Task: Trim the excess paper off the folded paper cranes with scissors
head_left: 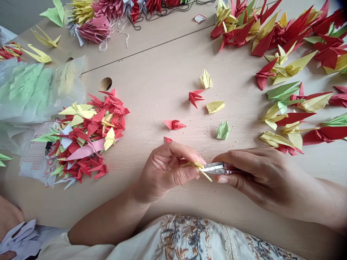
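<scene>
My left hand (168, 169) pinches a small yellow paper crane (196, 165) between thumb and fingers. My right hand (257, 173) grips small metal clippers (215, 168) with a red part at the grip. Their metal tip meets the yellow paper, and my fingers hide most of the crane's body. Just beyond my hands lie loose origami cranes, among them a red one (174, 124), a pale green one (223, 130) and a yellow one (215, 106). A small red paper tip (167, 139) shows right behind my left hand.
A large heap of red, yellow and pink cranes (86, 141) lies left of my hands, with more cranes (287, 72) on the right. Strung cranes (94, 21) lie at the far edge. A plastic bag (32, 90) and printed sheet (36, 155) lie left. Another person's arm (8, 216) shows bottom left.
</scene>
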Action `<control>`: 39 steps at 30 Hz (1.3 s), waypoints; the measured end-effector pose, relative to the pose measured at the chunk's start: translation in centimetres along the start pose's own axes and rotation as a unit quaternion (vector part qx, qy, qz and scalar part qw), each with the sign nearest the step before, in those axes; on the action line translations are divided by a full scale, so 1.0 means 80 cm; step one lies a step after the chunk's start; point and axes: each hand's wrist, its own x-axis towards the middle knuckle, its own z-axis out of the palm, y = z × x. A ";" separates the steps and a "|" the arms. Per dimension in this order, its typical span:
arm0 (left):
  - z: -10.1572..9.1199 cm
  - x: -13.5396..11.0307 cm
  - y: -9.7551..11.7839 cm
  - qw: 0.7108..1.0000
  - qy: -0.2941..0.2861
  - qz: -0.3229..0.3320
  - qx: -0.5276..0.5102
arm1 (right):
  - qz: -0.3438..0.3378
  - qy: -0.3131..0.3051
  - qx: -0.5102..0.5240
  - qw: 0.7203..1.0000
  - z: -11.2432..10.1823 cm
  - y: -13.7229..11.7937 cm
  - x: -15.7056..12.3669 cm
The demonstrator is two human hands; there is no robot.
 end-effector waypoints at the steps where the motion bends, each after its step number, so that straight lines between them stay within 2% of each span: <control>1: 0.000 0.000 0.000 1.000 0.002 0.002 0.005 | 0.001 -0.002 0.002 1.000 0.000 0.000 0.000; 18: -0.002 0.001 -0.002 1.000 -0.008 -0.006 -0.015 | -0.016 0.021 -0.032 0.999 0.001 0.000 -0.002; 27: 0.005 0.002 0.004 0.998 0.025 -0.040 -0.046 | -0.015 0.028 -0.033 0.999 0.002 0.001 0.000; 39: 0.004 0.001 0.000 0.999 0.021 -0.027 -0.026 | -0.016 0.017 -0.023 0.999 -0.001 0.001 0.000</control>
